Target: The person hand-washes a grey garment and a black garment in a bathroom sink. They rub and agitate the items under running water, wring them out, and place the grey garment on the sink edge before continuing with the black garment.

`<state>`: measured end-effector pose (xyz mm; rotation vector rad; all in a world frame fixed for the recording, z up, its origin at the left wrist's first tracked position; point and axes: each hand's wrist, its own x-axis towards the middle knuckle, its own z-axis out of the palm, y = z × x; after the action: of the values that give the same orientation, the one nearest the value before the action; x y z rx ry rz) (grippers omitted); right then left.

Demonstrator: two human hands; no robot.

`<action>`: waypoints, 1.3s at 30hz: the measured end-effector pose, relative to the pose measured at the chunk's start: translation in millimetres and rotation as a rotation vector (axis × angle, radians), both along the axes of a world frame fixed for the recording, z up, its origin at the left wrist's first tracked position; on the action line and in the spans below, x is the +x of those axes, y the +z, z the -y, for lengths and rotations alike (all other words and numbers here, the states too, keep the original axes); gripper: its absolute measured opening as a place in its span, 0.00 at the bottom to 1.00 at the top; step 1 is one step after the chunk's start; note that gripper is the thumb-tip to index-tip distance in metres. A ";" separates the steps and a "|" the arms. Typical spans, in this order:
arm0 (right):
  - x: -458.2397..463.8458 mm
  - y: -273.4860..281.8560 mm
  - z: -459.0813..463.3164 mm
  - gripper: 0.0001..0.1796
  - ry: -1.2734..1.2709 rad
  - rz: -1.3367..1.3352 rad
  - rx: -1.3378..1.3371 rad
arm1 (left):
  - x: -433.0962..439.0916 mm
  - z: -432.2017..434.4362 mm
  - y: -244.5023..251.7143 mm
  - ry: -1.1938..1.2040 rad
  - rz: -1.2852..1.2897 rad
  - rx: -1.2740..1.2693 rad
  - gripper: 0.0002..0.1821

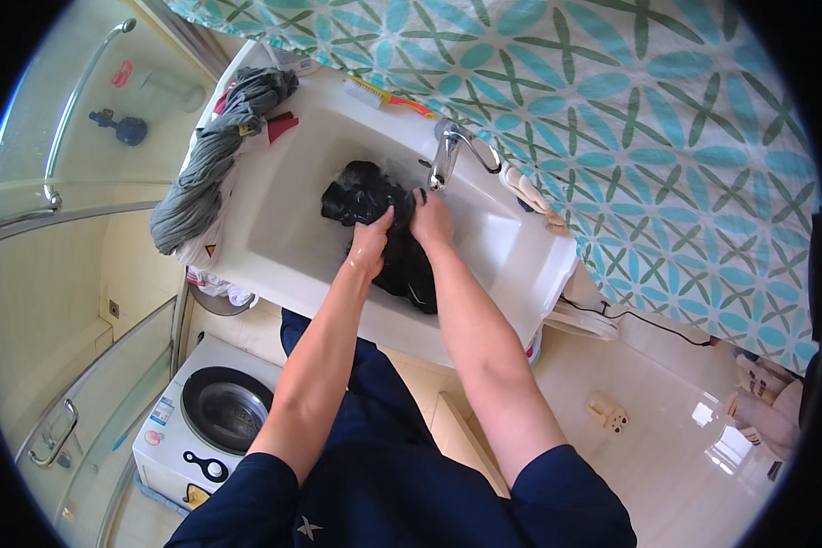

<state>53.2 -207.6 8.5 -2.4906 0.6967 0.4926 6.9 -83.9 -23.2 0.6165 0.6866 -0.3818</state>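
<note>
A wet black cloth garment lies bunched in the white laundry sink, partly in cloudy water. My left hand grips its near left part, thumb on top. My right hand holds the fabric on the other side, just below the spout of the chrome faucet. Whether water runs from the spout cannot be told. Twisted grey cloth rests over the sink's left edge on top of white and red fabric.
A scrub brush with a red and yellow handle lies on the back rim near a patterned curtain. Pale soap-like bars sit right of the faucet. At lower left stands a small washing machine, beside glass shower doors.
</note>
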 end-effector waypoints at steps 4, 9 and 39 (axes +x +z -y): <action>-9.9 0.6 26.2 0.19 0.093 -0.136 -0.394 | -11.3 -18.2 3.6 -0.282 -0.092 0.078 0.07; -21.1 -18.5 -6.1 0.28 0.405 0.413 -0.160 | -14.1 -36.1 -6.9 -0.004 -0.442 0.247 0.14; -19.4 39.8 -91.8 0.22 0.323 0.465 0.479 | 52.2 -43.4 -80.3 0.093 0.165 -0.105 0.11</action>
<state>33.8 -115.8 48.3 -2.1385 -0.0135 0.1470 59.1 -40.5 -103.5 0.5087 0.5315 -0.2751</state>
